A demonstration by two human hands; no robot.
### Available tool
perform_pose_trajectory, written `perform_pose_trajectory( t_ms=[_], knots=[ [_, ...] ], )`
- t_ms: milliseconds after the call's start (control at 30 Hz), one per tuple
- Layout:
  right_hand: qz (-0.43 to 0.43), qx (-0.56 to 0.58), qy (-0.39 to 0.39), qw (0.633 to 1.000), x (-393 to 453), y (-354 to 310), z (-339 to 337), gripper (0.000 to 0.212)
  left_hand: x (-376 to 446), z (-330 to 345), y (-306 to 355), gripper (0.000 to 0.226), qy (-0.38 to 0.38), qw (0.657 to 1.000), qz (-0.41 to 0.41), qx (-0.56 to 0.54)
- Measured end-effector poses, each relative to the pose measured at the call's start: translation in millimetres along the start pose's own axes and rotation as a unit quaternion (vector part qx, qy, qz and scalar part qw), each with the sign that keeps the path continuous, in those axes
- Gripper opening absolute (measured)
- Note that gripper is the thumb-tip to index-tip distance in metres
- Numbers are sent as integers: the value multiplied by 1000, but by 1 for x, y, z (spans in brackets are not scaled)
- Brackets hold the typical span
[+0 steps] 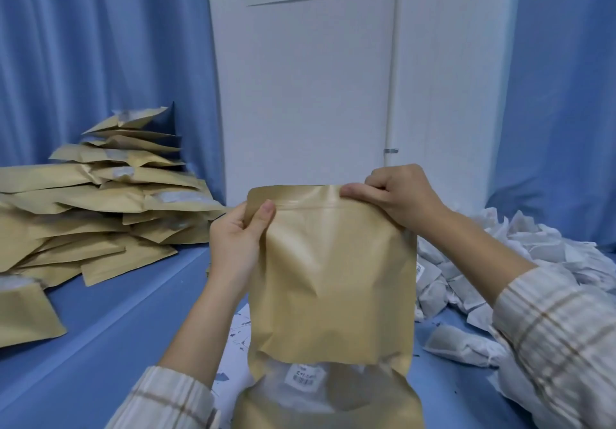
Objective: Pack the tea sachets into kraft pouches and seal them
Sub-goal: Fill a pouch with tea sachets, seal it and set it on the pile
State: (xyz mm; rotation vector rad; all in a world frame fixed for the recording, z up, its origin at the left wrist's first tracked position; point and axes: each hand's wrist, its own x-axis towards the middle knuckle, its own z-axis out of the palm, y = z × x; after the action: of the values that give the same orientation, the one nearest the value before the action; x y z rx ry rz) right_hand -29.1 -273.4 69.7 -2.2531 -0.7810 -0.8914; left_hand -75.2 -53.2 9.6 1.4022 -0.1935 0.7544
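The pouch (330, 272) is kraft paper, tan and matt, creased, with a faint sheen along its top strip and a clear plastic window low down. The stack (100, 202) on the left is the same dull brown paper. The sachets (466, 282) look like thin white fibrous paper, soft and crumpled. The table (116, 312) is smooth matt blue. The curtains (100, 45) are blue cloth, the sleeves (553, 335) checked woven fabric.

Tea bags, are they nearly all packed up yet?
Not yet. Many filled pouches are stacked on the left. The left hand and right hand are pinching one kraft pouch along its zip. A heap of loose sachets still waits on the right.
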Motion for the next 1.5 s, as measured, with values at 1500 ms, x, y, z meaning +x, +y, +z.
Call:
perform_pose_trajectory(
  t_ms=[1500],
  knots=[
    [-24, -112, -181, 977, 7, -34, 11, 36, -7, 27, -12, 46, 36, 987, 42, 150]
  ],
)
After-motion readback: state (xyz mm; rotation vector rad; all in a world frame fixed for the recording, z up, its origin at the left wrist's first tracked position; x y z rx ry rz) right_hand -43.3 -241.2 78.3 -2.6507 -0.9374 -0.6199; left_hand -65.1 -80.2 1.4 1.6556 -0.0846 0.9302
